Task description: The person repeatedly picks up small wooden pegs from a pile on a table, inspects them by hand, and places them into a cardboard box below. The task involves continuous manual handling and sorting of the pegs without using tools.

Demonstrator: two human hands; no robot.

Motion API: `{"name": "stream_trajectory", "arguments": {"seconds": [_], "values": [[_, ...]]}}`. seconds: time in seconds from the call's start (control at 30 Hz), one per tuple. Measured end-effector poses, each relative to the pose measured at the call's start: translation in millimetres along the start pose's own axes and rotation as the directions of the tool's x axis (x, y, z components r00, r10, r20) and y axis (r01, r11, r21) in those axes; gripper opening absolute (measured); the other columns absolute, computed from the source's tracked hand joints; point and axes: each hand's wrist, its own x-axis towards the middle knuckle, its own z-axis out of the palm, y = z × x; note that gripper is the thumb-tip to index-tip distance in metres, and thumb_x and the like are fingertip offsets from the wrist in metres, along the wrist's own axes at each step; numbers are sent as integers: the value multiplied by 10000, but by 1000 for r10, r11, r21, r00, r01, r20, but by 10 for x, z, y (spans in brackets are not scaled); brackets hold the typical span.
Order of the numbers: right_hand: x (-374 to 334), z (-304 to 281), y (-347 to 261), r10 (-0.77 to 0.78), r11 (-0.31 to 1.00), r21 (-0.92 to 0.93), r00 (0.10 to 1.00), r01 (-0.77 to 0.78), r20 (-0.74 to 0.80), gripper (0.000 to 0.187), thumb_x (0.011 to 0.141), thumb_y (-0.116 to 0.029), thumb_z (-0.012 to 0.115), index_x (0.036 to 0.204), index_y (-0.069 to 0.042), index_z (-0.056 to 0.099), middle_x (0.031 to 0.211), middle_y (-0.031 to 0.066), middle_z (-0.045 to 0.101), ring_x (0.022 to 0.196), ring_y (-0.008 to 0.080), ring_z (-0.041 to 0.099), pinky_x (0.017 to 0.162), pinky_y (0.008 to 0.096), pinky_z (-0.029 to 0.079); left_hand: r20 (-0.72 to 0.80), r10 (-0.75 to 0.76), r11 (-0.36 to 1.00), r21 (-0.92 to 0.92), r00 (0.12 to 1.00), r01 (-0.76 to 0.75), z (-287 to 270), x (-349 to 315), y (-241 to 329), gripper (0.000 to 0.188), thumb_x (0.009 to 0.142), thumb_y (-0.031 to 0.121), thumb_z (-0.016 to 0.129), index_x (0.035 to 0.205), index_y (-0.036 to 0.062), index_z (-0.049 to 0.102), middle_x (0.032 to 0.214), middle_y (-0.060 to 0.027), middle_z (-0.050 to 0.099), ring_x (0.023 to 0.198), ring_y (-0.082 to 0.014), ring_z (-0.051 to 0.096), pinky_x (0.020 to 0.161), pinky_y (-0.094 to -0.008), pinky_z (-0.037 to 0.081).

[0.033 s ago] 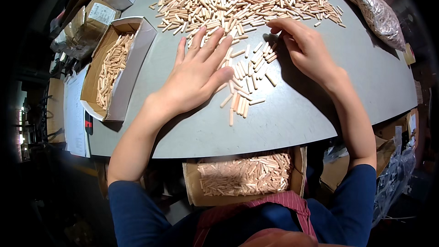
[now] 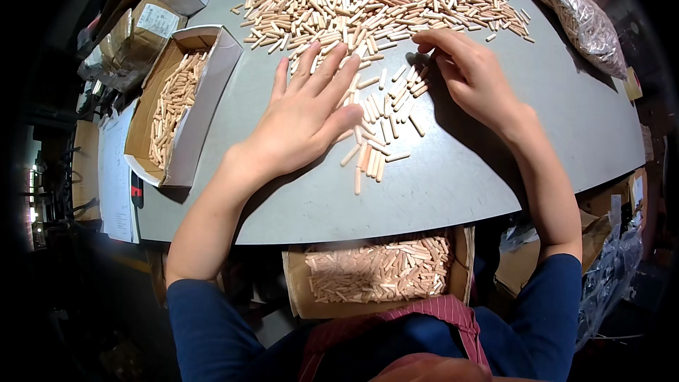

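My left hand (image 2: 303, 110) lies over the grey table with its fingers spread. Its fingertips rest at the near edge of a large heap of short wooden dowel pins (image 2: 368, 0), and some loose pins show beside its thumb. My right hand (image 2: 470, 74) hovers to the right, fingers loosely curled, index finger and thumb apart. No pin shows in it, though its palm side is hidden. Between the hands lies a scatter of loose dowel pins (image 2: 387, 107). Several more pins (image 2: 373, 161) lie side by side nearer to me.
On the left stands a long open cardboard box (image 2: 219, 64) partly filled with pins. Below the table's front edge sits another cardboard box (image 2: 463, 262) full of them. A clear plastic bag of pins (image 2: 583, 25) lies far right. Papers (image 2: 119, 177) and a red-and-black tool (image 2: 136, 189) are at left.
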Motion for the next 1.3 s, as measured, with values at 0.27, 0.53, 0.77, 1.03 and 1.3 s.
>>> {"name": "stream_trajectory", "arguments": {"seconds": [0.27,0.53,0.77,1.03,1.3], "values": [[-12,-8,-80,-84,996,37,995,83,45,406,891,107,633,1274,-25,660,1194,146,689,1093,324,683,914,392,558,41,-2,999,51,999,0,-25,-22,59,713,1105,504,435,1678,111,276,1749,-172,216,1620,-404,138,1279,-607,78],[38,-24,-236,-276,943,214,958,253,83,157,794,25,715,929,-55,720,1002,90,640,982,306,617,865,395,506,27,9,1000,28,1000,-10,-14,-39,107,749,1086,514,480,1672,95,276,1733,-200,237,1611,-427,148,1273,-620,85],[33,-7,-232,-221,972,105,967,208,129,157,803,9,728,924,-91,720,1053,79,638,1098,299,580,970,407,466,-32,51,998,39,998,-49,-52,-41,135,749,1058,499,541,1627,50,351,1692,-225,301,1595,-447,177,1266,-638,65],[-2,-4,-229,-171,985,17,971,170,170,168,855,-51,792,993,-64,696,1150,67,640,1200,309,530,1049,429,449,-58,79,997,16,995,-78,-91,-18,160,730,1038,478,587,1587,28,416,1660,-225,356,1585,-451,205,1265,-640,63],[31,-15,-316,-288,957,33,954,287,80,201,838,-47,725,1018,-70,638,1067,96,631,1145,329,552,1082,468,389,-248,195,976,-49,949,-213,-171,8,196,554,981,379,691,1379,10,582,1419,-226,547,1408,-425,447,1194,-642,243]]}}
